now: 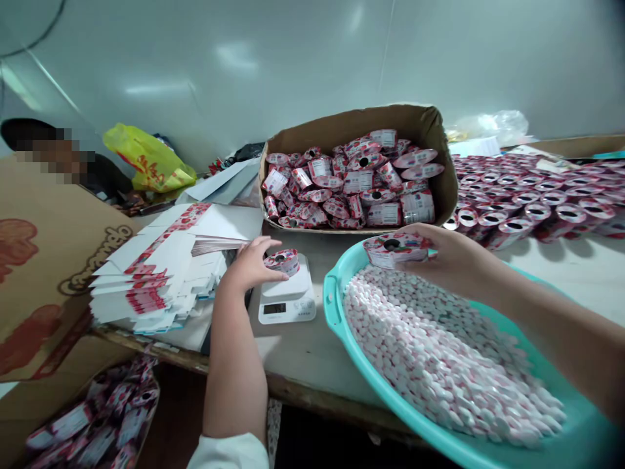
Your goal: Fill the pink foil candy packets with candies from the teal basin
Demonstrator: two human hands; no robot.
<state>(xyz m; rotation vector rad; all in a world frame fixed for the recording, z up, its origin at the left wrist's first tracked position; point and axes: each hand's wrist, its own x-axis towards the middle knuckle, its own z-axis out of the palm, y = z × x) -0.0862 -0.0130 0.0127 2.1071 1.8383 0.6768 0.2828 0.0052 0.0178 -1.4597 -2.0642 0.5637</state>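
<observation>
My left hand (251,266) curls round a small pink-and-red printed candy box (283,260), thumb in front and fingers behind. This box, with an oval top and a dark hole in it, is at the platform of a white digital scale (287,306); whether it rests fully there I cannot tell. In my right hand (434,251) is a second candy box (394,250) of the same print, its dark hole facing up. It is above the far left part of a turquoise basin (334,306) heaped with white and pinkish candies (439,352).
A cardboard carton (449,176) full of printed boxes stands behind the scale. Rows of upright boxes (537,195) fill the right. Flat white printed cartons (151,273) lie left. Another person (105,176) sits behind a large cardboard box (53,260). More boxes (97,417) lie below left.
</observation>
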